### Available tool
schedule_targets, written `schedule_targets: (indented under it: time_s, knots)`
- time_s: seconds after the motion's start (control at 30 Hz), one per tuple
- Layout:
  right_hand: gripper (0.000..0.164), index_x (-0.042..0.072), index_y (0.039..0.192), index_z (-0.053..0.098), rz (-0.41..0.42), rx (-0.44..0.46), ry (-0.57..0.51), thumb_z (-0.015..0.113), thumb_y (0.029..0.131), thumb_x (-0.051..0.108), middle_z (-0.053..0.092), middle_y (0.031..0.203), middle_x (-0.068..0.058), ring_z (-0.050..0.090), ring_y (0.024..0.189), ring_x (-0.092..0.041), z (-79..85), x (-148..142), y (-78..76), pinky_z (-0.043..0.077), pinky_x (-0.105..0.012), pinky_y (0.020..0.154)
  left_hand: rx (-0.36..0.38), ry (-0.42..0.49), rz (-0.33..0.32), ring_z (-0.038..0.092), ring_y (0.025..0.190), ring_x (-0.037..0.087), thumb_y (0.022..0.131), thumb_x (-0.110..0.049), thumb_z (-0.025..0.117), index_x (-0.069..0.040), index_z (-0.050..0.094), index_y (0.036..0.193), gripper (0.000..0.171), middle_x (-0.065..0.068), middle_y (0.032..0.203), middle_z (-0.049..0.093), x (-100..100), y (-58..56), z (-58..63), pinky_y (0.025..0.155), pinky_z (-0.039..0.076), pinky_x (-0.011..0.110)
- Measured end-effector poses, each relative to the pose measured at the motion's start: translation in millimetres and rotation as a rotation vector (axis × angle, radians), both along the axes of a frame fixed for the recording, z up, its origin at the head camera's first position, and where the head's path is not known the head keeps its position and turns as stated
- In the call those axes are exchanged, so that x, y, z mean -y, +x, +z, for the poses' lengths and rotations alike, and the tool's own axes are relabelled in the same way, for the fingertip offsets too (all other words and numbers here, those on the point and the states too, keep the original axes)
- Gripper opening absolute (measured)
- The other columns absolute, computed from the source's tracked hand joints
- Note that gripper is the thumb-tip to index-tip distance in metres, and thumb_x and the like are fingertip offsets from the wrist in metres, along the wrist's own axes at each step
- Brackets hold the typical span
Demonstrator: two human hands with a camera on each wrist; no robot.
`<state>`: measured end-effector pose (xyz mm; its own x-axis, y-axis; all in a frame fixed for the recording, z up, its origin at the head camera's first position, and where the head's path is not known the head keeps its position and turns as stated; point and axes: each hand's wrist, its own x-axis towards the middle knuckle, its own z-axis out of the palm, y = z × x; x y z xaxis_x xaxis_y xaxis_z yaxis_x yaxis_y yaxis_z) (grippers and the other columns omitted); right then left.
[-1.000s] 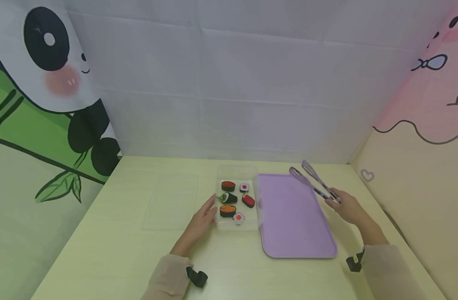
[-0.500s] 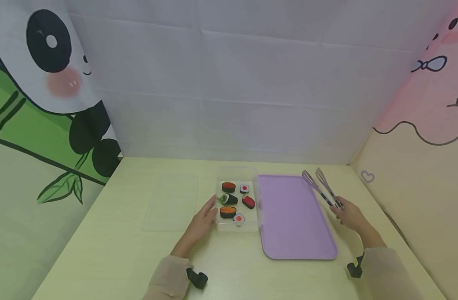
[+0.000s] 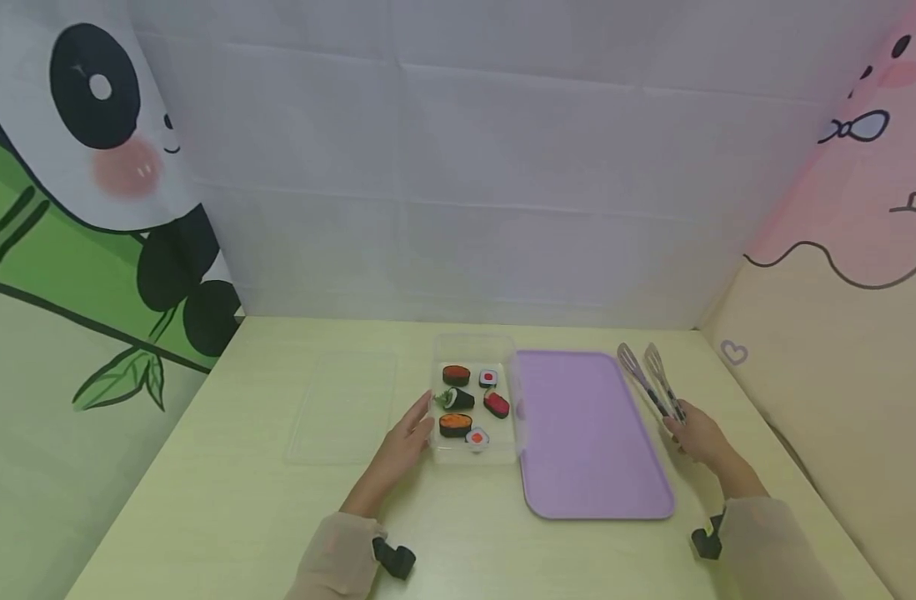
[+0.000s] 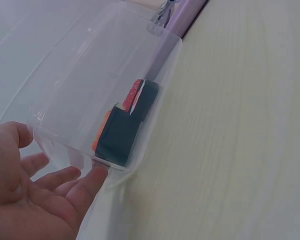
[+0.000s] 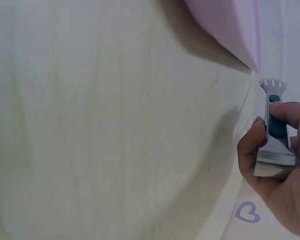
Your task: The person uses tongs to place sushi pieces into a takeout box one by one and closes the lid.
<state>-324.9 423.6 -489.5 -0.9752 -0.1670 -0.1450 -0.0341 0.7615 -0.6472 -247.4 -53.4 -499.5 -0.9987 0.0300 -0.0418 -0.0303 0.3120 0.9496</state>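
Observation:
A clear plastic box (image 3: 474, 455) stands on the table with several toy sushi pieces in it. Among them are an orange-topped gunkan (image 3: 455, 426), a hand roll (image 3: 458, 399) and a red-topped nigiri (image 3: 496, 405). My left hand (image 3: 401, 446) rests against the box's left wall; in the left wrist view its fingertips touch the outside of the plastic. To the right of the purple tray (image 3: 596, 442), my right hand (image 3: 699, 433) grips metal tongs (image 3: 648, 383) by the handle end. The tongs' tips are spread apart, pointing away from me, with nothing between them.
A flat clear lid (image 3: 342, 408) lies on the table left of the box. The tray's left edge sits right against the box. A pale cloth wall (image 3: 458, 208) closes the back, with printed cartoon panels at both sides.
My right hand has moved right and a little toward me with the tongs, from over the tray to beyond its right edge. The left hand and box have stayed put.

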Motion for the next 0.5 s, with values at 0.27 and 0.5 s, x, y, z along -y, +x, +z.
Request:
schedule_targets:
  time_s: [0.27,0.5]
  knots:
    - [0.041,-0.018,0.124,0.037,-0.062,0.008,0.059,0.044,0.103,0.016,0.055,0.078,-0.011,0.053,0.067,-0.023,-3.1,-1.9,1.1,0.048,-0.035,0.059,-0.003,-0.01,-0.001,0.036,0.136,0.037,0.106,-0.024,0.04,-0.015,0.026,0.156,0.052,0.016,0.155,0.03,0.5,0.2,-2.4,0.1,0.045,0.047]
    - [0.06,-0.026,0.13,0.03,-0.102,0.019,0.144,0.047,0.1,0.023,0.045,0.119,-0.046,0.052,0.102,-0.055,1.8,-3.0,0.8,0.051,-0.055,0.081,-0.009,-0.011,-0.009,0.039,0.134,0.037,0.106,-0.026,0.041,-0.017,0.027,0.156,0.053,0.015,0.155,0.031,2.4,-2.9,-2.7,0.1,0.045,0.048]
